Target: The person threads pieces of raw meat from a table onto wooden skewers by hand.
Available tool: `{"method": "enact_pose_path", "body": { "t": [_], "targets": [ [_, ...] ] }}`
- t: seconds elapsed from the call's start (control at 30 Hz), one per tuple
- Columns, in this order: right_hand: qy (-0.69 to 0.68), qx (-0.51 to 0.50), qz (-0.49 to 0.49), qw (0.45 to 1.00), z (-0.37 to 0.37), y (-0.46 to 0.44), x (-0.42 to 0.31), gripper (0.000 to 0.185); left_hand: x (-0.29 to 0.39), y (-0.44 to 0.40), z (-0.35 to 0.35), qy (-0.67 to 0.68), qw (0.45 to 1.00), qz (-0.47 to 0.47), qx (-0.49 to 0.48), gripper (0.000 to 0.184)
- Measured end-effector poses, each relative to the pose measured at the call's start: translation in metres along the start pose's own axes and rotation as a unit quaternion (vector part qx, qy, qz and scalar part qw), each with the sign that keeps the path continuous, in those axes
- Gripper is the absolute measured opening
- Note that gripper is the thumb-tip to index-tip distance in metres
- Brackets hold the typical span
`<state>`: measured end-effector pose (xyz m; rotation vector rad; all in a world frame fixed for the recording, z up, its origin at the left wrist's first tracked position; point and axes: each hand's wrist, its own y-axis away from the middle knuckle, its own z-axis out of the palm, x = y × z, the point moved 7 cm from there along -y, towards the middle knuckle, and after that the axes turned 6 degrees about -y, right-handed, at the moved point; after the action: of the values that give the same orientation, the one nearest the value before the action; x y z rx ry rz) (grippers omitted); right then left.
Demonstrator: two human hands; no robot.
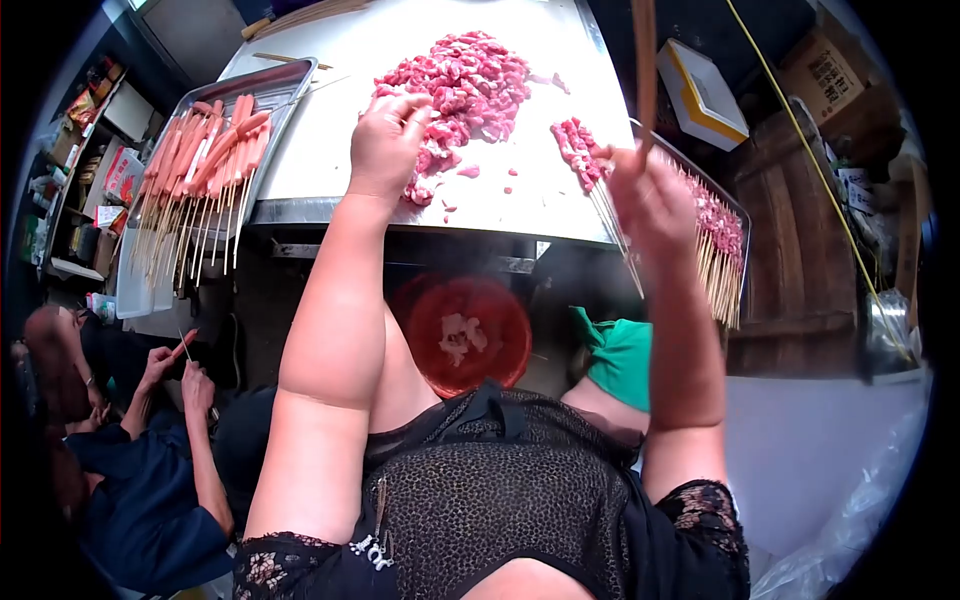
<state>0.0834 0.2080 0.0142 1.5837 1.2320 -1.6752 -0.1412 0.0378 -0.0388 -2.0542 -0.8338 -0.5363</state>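
Note:
A pile of raw, cut meat (480,80) lies on the white tabletop (310,150). My left hand (385,145) is at its near left side, fingers curled together; whatever they hold is hidden. On the right my right hand (652,200) is closed around a thin brown skewer (645,80), which rises blurred toward the camera. Close beside that hand, a few meat skewers (575,150) lie at the table's right edge, their bare sticks jutting over the front. Just past them, a tray of many meat skewers (725,225) is partly covered by my right hand and forearm.
A metal tray (285,90) of sausage skewers (205,150) stands on the left. Below the table sits a red basin (415,340) with pale pieces in it. At lower left a co-worker's hands (195,385) hold a sausage and stick. A white-yellow box (705,95) stands right.

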Motion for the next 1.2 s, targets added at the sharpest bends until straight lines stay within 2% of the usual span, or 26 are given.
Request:
{"method": "enact_pose_path", "body": {
  "t": [0.03,0.07,0.13,0.33,0.4,0.43,0.47,0.5,0.53,0.6,0.67,0.7,0.73,0.8,0.83,0.9,0.93,1.0,1.2],
  "targets": [
    [-0.111,-0.005,0.01,0.994,0.017,0.018,0.018,0.033,0.007,0.0,0.003,-0.06,0.997,0.041,-0.016,0.02],
    [-0.185,-0.043,0.062,0.98,0.032,0.031,0.037,0.028,0.011,0.0,0.003,-0.064,0.997,0.042,-0.018,0.02],
    [-0.209,-0.032,0.087,0.973,0.047,0.047,0.068,0.027,0.019,0.002,0.015,-0.239,0.964,0.075,-0.086,0.021],
    [-0.289,-0.08,0.142,0.943,0.057,0.06,0.124,0.024,0.032,0.005,0.013,-0.295,0.945,0.061,-0.129,0.018],
    [-0.254,-0.062,0.192,0.946,0.056,0.06,0.135,0.022,0.03,0.006,0.005,-0.158,0.984,0.047,-0.07,0.019],
    [-0.298,-0.038,0.195,0.934,0.057,0.059,0.131,0.022,0.024,0.008,0.008,-0.064,0.993,-0.008,-0.098,0.022],
    [-0.302,-0.04,0.194,0.932,0.057,0.058,0.13,0.022,0.028,0.01,0.008,-0.069,0.993,-0.007,-0.097,0.022],
    [-0.285,-0.031,0.173,0.942,0.054,0.056,0.127,0.023,0.019,0.016,0.016,0.093,0.977,-0.143,-0.126,0.023],
    [-0.268,-0.021,0.151,0.951,0.052,0.055,0.125,0.024,0.013,0.027,0.027,0.251,0.917,-0.273,-0.149,0.024],
    [-0.26,-0.003,0.14,0.955,0.048,0.055,0.126,0.025,0.019,0.029,0.032,0.272,0.912,-0.263,-0.156,0.022],
    [-0.25,0.018,0.128,0.96,0.043,0.056,0.126,0.025,0.036,0.021,0.026,0.099,0.983,-0.088,-0.127,0.019],
    [-0.23,0.014,0.129,0.965,0.041,0.056,0.126,0.026,0.044,0.019,0.025,0.062,0.989,-0.046,-0.123,0.02],
    [-0.209,0.008,0.13,0.969,0.04,0.056,0.126,0.026,0.049,0.019,0.026,0.061,0.989,-0.044,-0.124,0.02],
    [-0.203,0.012,0.13,0.97,0.038,0.058,0.125,0.025,0.047,0.026,0.032,0.229,0.95,-0.175,-0.117,0.02],
    [-0.196,0.015,0.132,0.972,0.037,0.059,0.125,0.025,0.047,0.025,0.034,0.228,0.951,-0.175,-0.116,0.02],
    [-0.193,0.017,0.129,0.973,0.035,0.059,0.125,0.025,0.035,0.027,0.042,0.332,0.899,-0.264,-0.107,0.021],
    [-0.189,0.02,0.126,0.974,0.034,0.06,0.125,0.025,0.033,0.026,0.043,0.332,0.899,-0.264,-0.107,0.021],
    [-0.188,0.022,0.128,0.974,0.033,0.061,0.126,0.025,0.028,0.027,0.048,0.405,0.855,-0.311,-0.092,0.022],
    [-0.178,0.033,0.128,0.975,0.024,0.064,0.129,0.025,0.033,0.026,0.052,0.429,0.844,-0.303,-0.106,0.031]
  ]
}}
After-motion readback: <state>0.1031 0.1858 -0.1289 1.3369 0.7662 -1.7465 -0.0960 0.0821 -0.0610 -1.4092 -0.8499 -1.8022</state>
